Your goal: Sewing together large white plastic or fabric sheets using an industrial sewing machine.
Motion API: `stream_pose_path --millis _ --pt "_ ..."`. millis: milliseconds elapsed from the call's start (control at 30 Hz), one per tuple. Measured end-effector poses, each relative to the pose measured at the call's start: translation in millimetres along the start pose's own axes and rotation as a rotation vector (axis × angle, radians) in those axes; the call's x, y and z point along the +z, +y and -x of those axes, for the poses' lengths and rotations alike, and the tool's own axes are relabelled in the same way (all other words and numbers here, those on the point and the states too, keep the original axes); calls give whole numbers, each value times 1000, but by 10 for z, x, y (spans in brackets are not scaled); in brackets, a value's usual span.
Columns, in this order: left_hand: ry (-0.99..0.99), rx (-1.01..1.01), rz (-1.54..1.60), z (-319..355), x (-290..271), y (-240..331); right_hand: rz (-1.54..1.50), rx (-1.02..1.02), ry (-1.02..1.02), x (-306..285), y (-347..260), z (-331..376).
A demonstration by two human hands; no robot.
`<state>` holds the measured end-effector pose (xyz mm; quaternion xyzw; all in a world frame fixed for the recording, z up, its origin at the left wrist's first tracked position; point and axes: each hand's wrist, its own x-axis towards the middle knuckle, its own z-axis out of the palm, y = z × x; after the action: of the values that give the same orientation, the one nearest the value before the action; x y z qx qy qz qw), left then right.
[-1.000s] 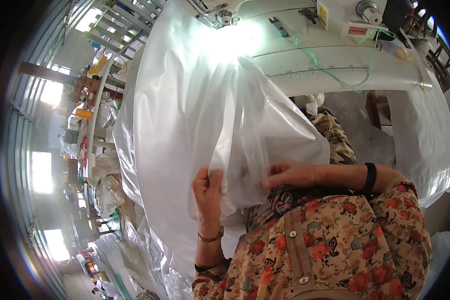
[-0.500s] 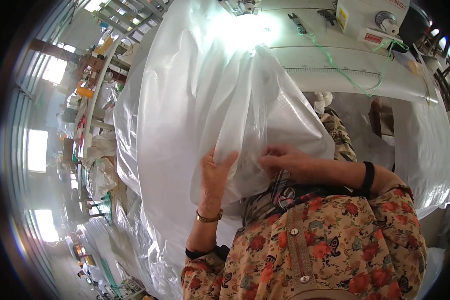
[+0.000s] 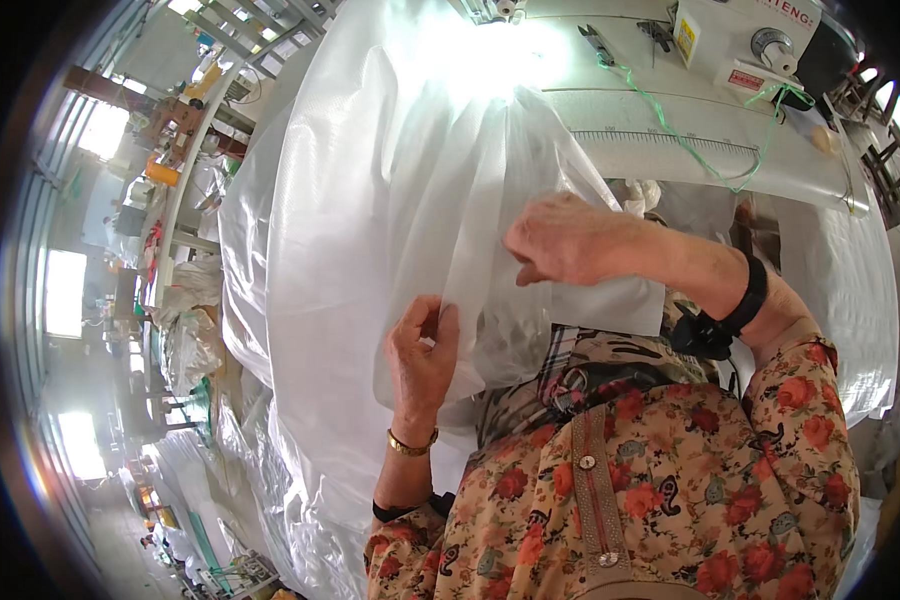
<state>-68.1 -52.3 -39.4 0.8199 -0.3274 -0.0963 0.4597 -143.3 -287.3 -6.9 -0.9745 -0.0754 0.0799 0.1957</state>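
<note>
A large translucent white plastic sheet [image 3: 340, 220] spreads from under the sewing machine's bright lamp down to my lap, gathered into long folds. My left hand [image 3: 420, 358] is closed on one fold near my lap, thumb towards the right. Farther up and to the right, my right hand [image 3: 575, 240] is over the sheet with its fingers curled in and pressed together. Its fingertips point left, and what lies between them is hidden. The sewing machine's needle end [image 3: 492, 10] shows at the top, partly lost in glare.
On the machine bed lie thread snips [image 3: 596, 46] and a loose green thread [image 3: 660, 115]. A ruler strip [image 3: 670, 142] runs along the bed's front edge. The white machine head with its handwheel [image 3: 773, 50] stands at the upper right. More plastic sheeting [image 3: 840, 300] hangs at the right.
My right hand has moved up and away from my lap, its fingers now curled. My left hand has barely moved. The sheet's right-hand part has shifted and lies flatter by my lap.
</note>
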Motion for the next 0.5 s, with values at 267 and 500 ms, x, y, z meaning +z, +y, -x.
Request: stream_pose_path --millis 267,500 --pt "-3 -23 104 -34 -73 -93 31 127 270 28 -81 50" --pt "-59 -70 259 -64 -155 -9 85 29 34 32 -10 -132"
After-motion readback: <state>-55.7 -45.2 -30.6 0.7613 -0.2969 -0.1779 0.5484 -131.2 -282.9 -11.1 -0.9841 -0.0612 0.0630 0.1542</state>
